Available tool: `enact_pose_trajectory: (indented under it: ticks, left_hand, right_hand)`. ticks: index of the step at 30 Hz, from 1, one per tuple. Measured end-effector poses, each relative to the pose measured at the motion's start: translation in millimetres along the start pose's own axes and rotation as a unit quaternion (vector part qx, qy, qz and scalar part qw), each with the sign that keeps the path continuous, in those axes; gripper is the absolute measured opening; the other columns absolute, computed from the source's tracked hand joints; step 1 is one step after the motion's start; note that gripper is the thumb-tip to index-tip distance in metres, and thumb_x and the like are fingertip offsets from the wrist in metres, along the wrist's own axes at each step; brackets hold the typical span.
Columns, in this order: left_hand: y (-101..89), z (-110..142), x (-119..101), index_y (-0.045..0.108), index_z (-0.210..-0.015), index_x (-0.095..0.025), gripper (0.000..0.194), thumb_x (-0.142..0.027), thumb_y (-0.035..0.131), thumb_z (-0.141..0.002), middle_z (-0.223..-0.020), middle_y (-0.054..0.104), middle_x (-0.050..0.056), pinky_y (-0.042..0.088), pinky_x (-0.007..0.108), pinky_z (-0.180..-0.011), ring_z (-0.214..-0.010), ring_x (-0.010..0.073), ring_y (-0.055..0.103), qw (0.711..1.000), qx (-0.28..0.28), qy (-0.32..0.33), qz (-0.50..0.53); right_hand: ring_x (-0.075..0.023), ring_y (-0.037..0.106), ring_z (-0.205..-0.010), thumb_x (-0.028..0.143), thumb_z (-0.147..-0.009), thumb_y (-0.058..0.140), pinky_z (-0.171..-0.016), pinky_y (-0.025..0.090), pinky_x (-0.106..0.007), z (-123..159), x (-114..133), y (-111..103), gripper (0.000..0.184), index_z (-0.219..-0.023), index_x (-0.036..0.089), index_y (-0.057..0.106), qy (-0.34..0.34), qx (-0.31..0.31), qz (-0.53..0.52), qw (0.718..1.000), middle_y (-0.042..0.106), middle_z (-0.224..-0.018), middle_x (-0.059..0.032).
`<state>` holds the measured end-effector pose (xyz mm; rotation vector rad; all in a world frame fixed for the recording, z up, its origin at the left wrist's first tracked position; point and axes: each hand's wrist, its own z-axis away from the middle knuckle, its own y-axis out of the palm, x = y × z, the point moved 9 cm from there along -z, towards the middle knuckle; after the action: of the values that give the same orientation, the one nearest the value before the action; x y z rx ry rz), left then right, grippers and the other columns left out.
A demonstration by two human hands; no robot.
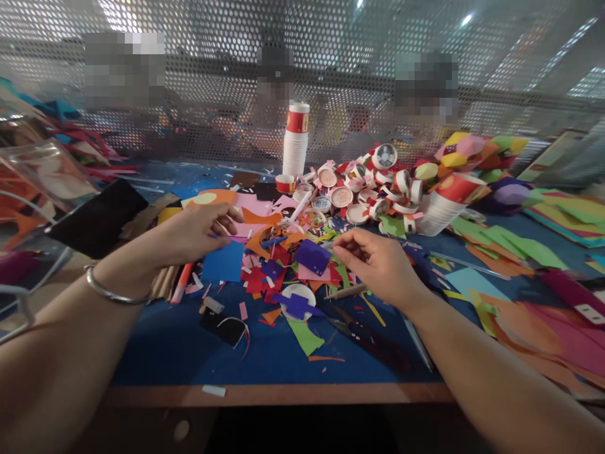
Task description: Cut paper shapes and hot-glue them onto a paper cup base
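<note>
My left hand (201, 233) hovers palm down over a square of bright blue paper (223, 261) and pink paper, its fingers loosely bent and apart, holding nothing visible. An orange paper scrap (259, 217) lies just past its fingertips. My right hand (378, 261) has thumb and fingers drawn together; what they pinch, if anything, is too small to make out. A piece of dark violet paper (312, 257) is just left of those fingertips. Nearer me, a white disc (306, 296) has a violet paper strip (297, 307) across it. Dark-handled scissors (366, 337) lie below my right hand.
Behind the scraps stand a tall paper cup stack (295, 148), a heap of cut cup bases (341, 197) and a leaning cup stack (444, 205). Coloured paper sheets (534, 328) spread at right. A black piece (99, 217) is at left. A perforated metal panel (331, 75) rises behind.
</note>
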<state>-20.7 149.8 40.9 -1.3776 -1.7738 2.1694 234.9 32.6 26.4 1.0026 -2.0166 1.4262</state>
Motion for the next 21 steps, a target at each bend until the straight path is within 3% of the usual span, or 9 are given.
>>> enact_pose_trajectory:
  ticks: [3,7,11,15,21]
  left_hand:
    - [-3.0,-0.2,3.0,0.059,-0.114,-0.02,0.042,-0.034,0.071,-0.076,-0.098,0.073,0.008,0.053,0.035,-0.08,-0.097,0.0254,0.068,0.994,-0.006,-0.041,0.099]
    - [-9.5,2.3,-5.4,0.06,-0.108,-0.022,0.04,-0.032,0.075,-0.073,-0.092,0.072,0.004,0.053,0.036,-0.086,-0.095,0.0219,0.069,0.99,-0.026,-0.043,0.135]
    - [-9.1,2.5,-4.2,0.06,-0.11,-0.021,0.038,-0.033,0.07,-0.076,-0.092,0.072,0.005,0.054,0.038,-0.084,-0.092,0.0227,0.069,0.995,-0.003,-0.036,0.093]
    - [1.4,-0.5,5.9,0.058,-0.113,-0.017,0.041,-0.02,0.059,-0.072,-0.105,0.072,0.012,0.053,0.04,-0.085,-0.098,0.0258,0.069,0.998,0.054,-0.012,0.009]
    - [10.0,-2.6,18.6,0.057,-0.117,-0.013,0.048,-0.019,0.058,-0.07,-0.105,0.073,0.013,0.054,0.038,-0.084,-0.097,0.0261,0.069,0.997,0.061,-0.022,-0.038]
  right_hand:
    - [-0.0169,0.064,-0.072,0.03,-0.093,0.061,-0.063,0.05,-0.03,0.2,0.0,-0.6,0.013,-0.092,0.018,0.067,0.0,-0.003,-0.005,1.0,0.069,-0.08,-0.0037]
    - [-0.016,0.063,-0.07,0.03,-0.093,0.061,-0.063,0.05,-0.03,0.4,0.8,0.2,0.013,-0.092,0.018,0.067,-0.005,-0.001,-0.01,1.0,0.068,-0.079,-0.0033]
    - [-0.0155,0.062,-0.069,0.029,-0.093,0.061,-0.062,0.05,-0.029,0.0,0.8,1.4,0.012,-0.091,0.018,0.066,-0.007,-0.001,-0.009,1.0,0.068,-0.079,-0.0033]
    - [-0.0149,0.061,-0.068,0.03,-0.094,0.061,-0.061,0.049,-0.029,-0.4,1.6,1.6,0.013,-0.091,0.019,0.066,-0.011,-0.001,0.002,1.0,0.068,-0.078,-0.0028]
    - [-0.0152,0.063,-0.069,0.032,-0.094,0.06,-0.062,0.05,-0.029,-0.7,3.6,2.1,0.015,-0.091,0.019,0.066,-0.018,0.002,0.0,1.0,0.069,-0.078,-0.0035]
